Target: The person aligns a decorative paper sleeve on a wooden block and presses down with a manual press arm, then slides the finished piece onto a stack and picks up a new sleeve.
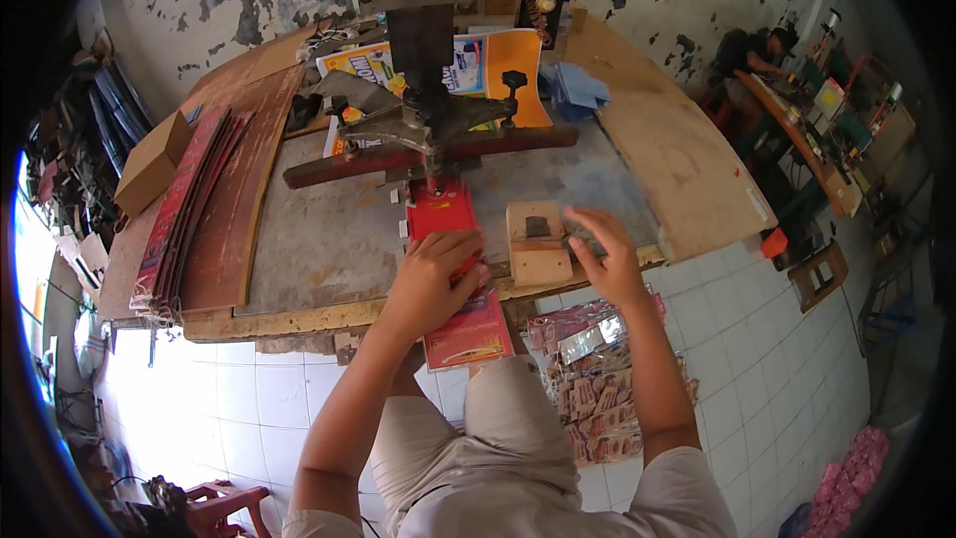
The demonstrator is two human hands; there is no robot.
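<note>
My left hand (438,274) is curled over a long red printed card (468,329), thumb and fingers closing on it. The card's near end hangs past the table edge above my lap, while its far end lies under the dark metal press head (430,125) with its wide crossbar. My right hand (609,254) hovers just right of a pale wooden block (541,264), thumb and fingers apart. A small dark piece (538,226) sits on that block. Whether my right fingertips touch the block's side is hard to tell.
Stacked red printed strips (184,210) lie at the left beside a cardboard box (152,162). Colourful printed sheets (518,65) and blue cloth (575,90) are behind the press. Below the table, bundled printed packs (602,389) lie on the tiles. Another person (762,55) works far right.
</note>
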